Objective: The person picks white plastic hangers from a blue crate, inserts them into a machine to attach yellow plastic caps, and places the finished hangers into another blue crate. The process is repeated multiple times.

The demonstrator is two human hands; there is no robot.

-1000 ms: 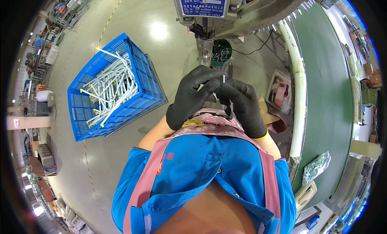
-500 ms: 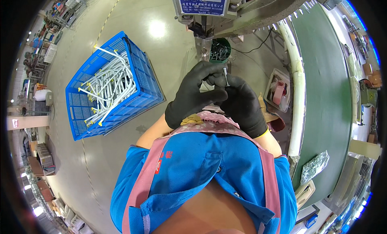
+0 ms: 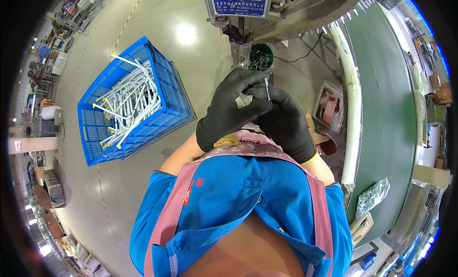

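Observation:
My left hand (image 3: 229,110) and my right hand (image 3: 285,123), both in black gloves, meet in front of my chest. A short, silvery metal pin (image 3: 267,90) with a wider top end stands nearly upright where the fingertips come together. The index finger and thumb of my left hand close on it from the left, the thumb near its lower end. The curled fingers of my right hand press against it from the right. Whether it is threaded is too small to tell. Through the gap in my left fingers shows something pale that I cannot make out.
A machine with a blue plate (image 3: 238,3) stands just ahead. Below it, a green bucket (image 3: 272,61) holds many metal pins. A blue crate (image 3: 179,95) of bent white tubes is at left. Rightward are a tub (image 3: 339,105) with a pink item and a green conveyor belt (image 3: 381,133).
My left hand has risen slightly, and its thumb has moved up and right to the pin's lower end. The pin remains between the fingertips.

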